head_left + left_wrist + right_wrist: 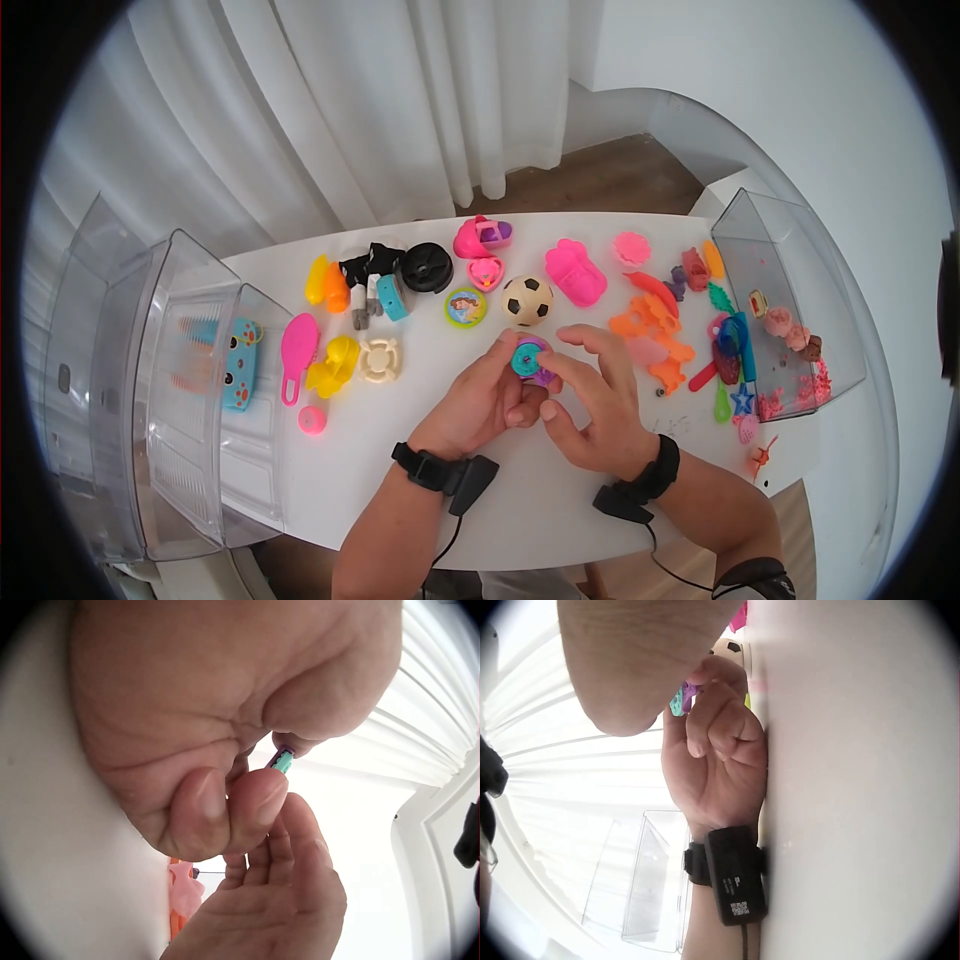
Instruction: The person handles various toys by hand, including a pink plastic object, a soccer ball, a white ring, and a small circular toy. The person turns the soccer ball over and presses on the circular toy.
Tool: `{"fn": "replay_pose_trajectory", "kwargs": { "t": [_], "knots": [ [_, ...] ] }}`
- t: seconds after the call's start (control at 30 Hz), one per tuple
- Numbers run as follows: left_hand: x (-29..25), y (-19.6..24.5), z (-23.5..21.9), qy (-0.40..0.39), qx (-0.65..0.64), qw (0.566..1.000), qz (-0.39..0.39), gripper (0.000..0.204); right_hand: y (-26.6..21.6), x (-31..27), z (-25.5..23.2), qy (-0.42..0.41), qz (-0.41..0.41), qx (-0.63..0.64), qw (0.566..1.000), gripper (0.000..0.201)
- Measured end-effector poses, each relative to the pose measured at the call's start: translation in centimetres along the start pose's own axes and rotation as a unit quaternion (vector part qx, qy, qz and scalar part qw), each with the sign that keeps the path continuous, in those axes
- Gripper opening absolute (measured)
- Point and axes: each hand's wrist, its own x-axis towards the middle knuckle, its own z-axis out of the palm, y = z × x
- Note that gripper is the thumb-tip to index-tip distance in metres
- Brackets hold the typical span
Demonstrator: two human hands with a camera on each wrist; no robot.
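Observation:
A small round purple toy with a teal disc face (527, 360) is held by my left hand (478, 392), above the front middle of the table. The thumb lies along its upper left edge and the other fingers curl beneath. My right hand (605, 405) is close on the other side, a fingertip at the toy's right edge, its thumb and other fingers spread apart. In the left wrist view, only a sliver of the toy (282, 760) shows between thumb and fingers. The right wrist view shows the toy (679, 701) partly hidden behind my right hand.
Beyond the hands are a toy soccer ball (527, 301), a round picture disc (466, 308) and a pink mold (576, 272). Orange toys (645, 318) lie right. Clear bins stand at the left (180, 400) and right (790, 300). A pink paddle (299, 350) lies left.

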Motion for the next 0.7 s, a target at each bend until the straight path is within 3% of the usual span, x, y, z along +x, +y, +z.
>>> {"fn": "replay_pose_trajectory", "kwargs": {
  "t": [0.3, 0.5, 0.6, 0.7],
  "knots": [
    [0.4, -0.6, -1.0, -0.015, -0.008, 1.000, 0.011, 0.055, 0.3, 0.0, -0.2, -0.034, -0.047, -0.019, 0.998, 0.045],
    [0.7, -0.9, -2.3, -0.057, -0.027, 0.998, 0.014, 0.057, -0.7, 0.5, -0.6, -0.043, -0.008, -0.015, 0.999, 0.045],
    [0.5, -1.0, -1.5, 0.008, -0.003, 1.000, 0.009, 0.059, -0.6, 0.7, -0.4, -0.064, -0.041, -0.025, 0.997, 0.045],
    [0.6, -1.1, -2.1, -0.014, -0.007, 1.000, 0.005, 0.061, -0.6, 0.6, -0.4, -0.072, -0.033, -0.034, 0.996, 0.040]
  ]
}}
